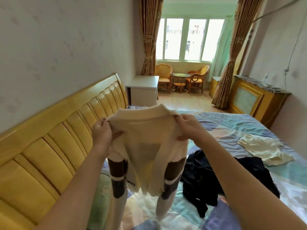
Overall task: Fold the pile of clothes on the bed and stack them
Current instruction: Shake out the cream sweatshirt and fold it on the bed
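1. Sweater [146, 146]: cream, with brown, white and grey bands on both sleeves. You hold it up in the air over the bed [249, 127], collar at the top, body and sleeves hanging down.
2. Left hand [101, 131]: fingers curled, pinching the sweater's left shoulder at the collar edge.
3. Right hand [187, 127]: fingers curled round the right shoulder, thumb on the front of the fabric. Both hands grip at about the same height, so the collar is stretched between them.
4. Sleeve ends hang low, near the quilt; can't tell if they touch it.
5. Dark garment [214, 176]: crumpled heap on the bed, just right of the hanging sweater, under your right forearm.
6. Pale garment [264, 148]: lies flat-ish and wrinkled on the bed, further right, near the dark one but apart from it.
7. Headboard [54, 146]: yellow wood, runs along the left.
8. White cabinet [143, 90] stands past the headboard's end.
9. Far end of the room: two wicker chairs [164, 75] around a small round table [180, 77] under the window [187, 39], curtains either side.
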